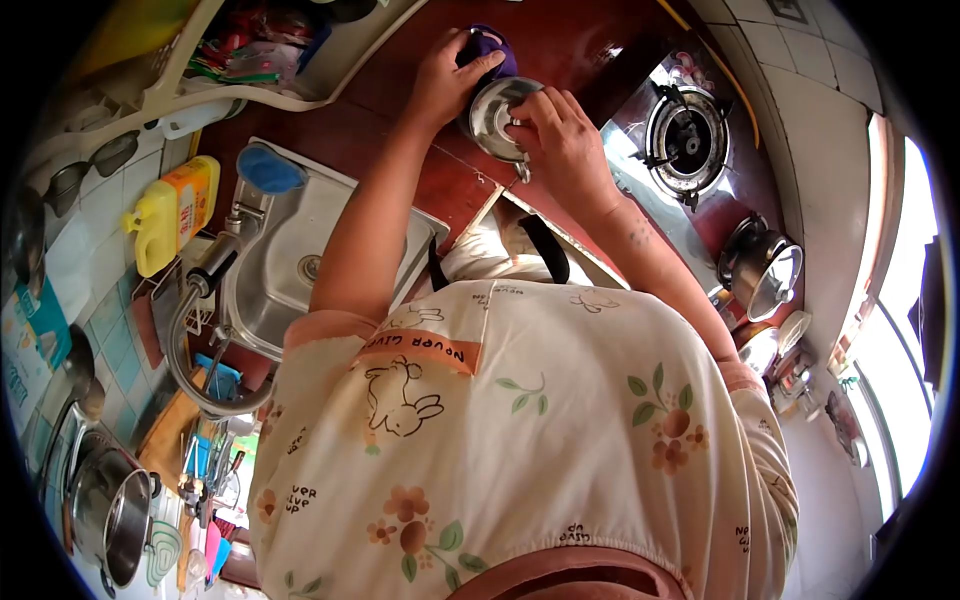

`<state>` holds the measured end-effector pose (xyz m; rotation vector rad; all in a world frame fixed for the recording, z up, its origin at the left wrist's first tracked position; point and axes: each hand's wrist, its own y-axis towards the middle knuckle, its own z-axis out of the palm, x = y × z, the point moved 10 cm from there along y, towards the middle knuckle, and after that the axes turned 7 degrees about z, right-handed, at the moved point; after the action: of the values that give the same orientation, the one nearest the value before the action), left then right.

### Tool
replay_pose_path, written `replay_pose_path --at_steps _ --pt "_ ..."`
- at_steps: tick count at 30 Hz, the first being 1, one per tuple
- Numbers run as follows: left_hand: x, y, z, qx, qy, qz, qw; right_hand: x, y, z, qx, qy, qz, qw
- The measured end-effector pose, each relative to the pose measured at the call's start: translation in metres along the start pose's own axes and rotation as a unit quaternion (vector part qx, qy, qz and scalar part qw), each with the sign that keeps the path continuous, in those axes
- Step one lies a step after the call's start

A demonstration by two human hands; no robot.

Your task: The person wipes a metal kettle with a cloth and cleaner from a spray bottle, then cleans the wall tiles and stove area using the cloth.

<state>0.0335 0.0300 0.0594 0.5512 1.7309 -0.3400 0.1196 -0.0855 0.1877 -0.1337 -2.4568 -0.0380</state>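
At the far part of the dark red counter, my left hand point(450, 75) is closed around a dark purple item point(487, 48) that looks like a small bag or pouch. Just below it stands a shiny stainless steel bowl point(487, 122) with a small handle on its near side. My right hand point(563, 140) reaches over the bowl's right rim. Its fingers are bent and drawn together inside the bowl's mouth. Whatever they pinch, if anything, is hidden, as are the bowl's contents.
Left of my arms is a steel sink point(290, 245) with a curved faucet point(180, 340) and a blue basin point(270, 168). A yellow jug point(175, 215) stands behind it. To the right are a gas burner point(688, 142) and a lidded pot point(765, 270). A shelf point(290, 100) overhangs the upper left.
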Motion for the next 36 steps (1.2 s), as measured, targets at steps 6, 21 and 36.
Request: replay_pose_path --at_steps 6,21,36 --pt "0.022 -0.004 0.014 0.067 -0.085 -0.032 0.994 0.002 0.003 0.002 0.002 -0.018 -0.014 1.0" --pt "0.09 -0.035 0.038 0.062 -0.468 -0.227 0.852 0.003 0.002 0.007 0.016 -0.021 -0.012 1.0" --pt "0.086 -0.026 -0.003 -0.079 -0.002 -0.029 0.996 0.001 -0.001 0.013 0.024 -0.035 -0.011 0.999"
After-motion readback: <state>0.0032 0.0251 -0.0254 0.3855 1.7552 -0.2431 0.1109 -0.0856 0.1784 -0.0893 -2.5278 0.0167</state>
